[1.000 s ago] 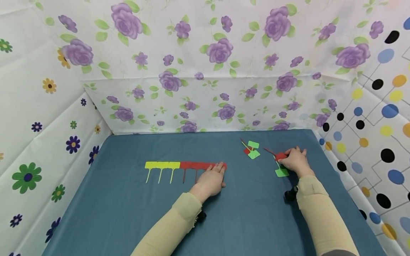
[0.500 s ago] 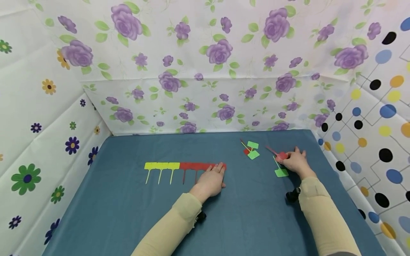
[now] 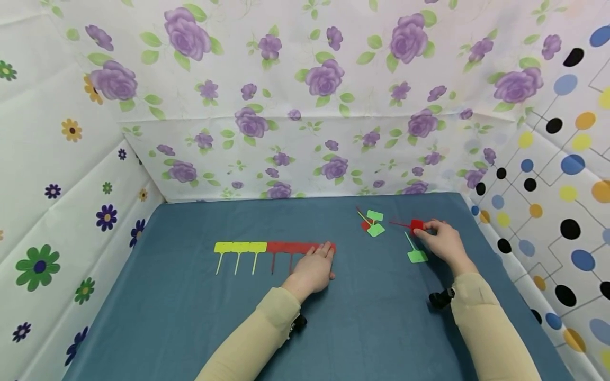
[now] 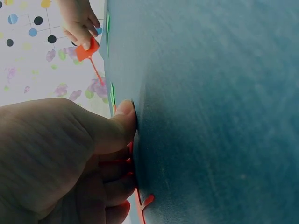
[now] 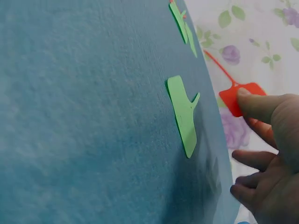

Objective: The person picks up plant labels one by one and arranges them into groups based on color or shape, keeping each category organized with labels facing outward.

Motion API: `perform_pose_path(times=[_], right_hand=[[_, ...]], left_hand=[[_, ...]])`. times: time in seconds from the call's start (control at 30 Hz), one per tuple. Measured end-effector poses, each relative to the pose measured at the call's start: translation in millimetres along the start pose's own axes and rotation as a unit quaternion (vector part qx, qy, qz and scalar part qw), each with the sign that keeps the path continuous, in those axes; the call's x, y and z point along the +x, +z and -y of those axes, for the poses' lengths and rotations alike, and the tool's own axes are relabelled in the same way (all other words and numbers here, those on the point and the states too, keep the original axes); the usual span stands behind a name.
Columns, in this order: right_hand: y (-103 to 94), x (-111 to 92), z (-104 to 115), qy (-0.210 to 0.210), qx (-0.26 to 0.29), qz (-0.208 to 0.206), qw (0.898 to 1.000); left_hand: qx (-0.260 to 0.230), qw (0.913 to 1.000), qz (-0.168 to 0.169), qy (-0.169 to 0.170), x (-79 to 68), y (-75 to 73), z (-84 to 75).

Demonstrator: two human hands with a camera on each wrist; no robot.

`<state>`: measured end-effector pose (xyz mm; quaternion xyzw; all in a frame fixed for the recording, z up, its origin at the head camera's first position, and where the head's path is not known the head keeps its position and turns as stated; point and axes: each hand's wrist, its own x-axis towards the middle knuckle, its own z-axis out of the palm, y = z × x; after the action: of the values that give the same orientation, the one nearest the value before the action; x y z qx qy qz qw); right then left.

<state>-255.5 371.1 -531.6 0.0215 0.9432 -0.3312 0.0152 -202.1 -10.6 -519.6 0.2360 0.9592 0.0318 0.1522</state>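
In the head view, a row of yellow tags (image 3: 240, 247) and red tags (image 3: 286, 247) lies edge to edge, thin stems pointing toward me. My left hand (image 3: 312, 270) rests on the right end of the row, fingers extended over the red tags and partly hiding them. My right hand (image 3: 443, 243) pinches a red tag (image 3: 417, 226) between thumb and fingers, its thin stem pointing left. The right wrist view shows this red tag (image 5: 243, 95) held above the cloth. Just below that hand lies a green tag (image 3: 417, 256), stem pointing up and left.
A small pile of green tags (image 3: 375, 222) with red and yellow parts lies at the back right. Blue cloth (image 3: 167, 307) covers the table. Flowered sheets (image 3: 295, 143) rise behind and at the left, and a dotted sheet (image 3: 548, 211) stands at the right.
My right hand has lifted the red tag off the green one and moved slightly right and back toward me. The tag has turned so its stem points more level left. My left hand stays put.
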Motion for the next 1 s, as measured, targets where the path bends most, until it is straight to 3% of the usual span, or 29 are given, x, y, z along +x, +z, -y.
perform_pose_path(times=[0.27, 0.7, 1.0], right_hand=[[8.6, -8.3, 11.5, -0.024, 0.035, -0.048, 0.998], [21.3, -12.0, 26.4, -0.048, 0.091, -0.038, 0.994], [28.8, -12.4, 36.6, -0.066, 0.079, -0.067, 0.992]], left_hand=[[-0.004, 1.0000, -0.003, 0.000, -0.7, 0.4, 0.9], [-0.011, 0.9999, -0.006, 0.006, 0.3, 4.0, 2.1], [-0.004, 0.9999, -0.009, 0.010, -1.0, 4.7, 3.0]])
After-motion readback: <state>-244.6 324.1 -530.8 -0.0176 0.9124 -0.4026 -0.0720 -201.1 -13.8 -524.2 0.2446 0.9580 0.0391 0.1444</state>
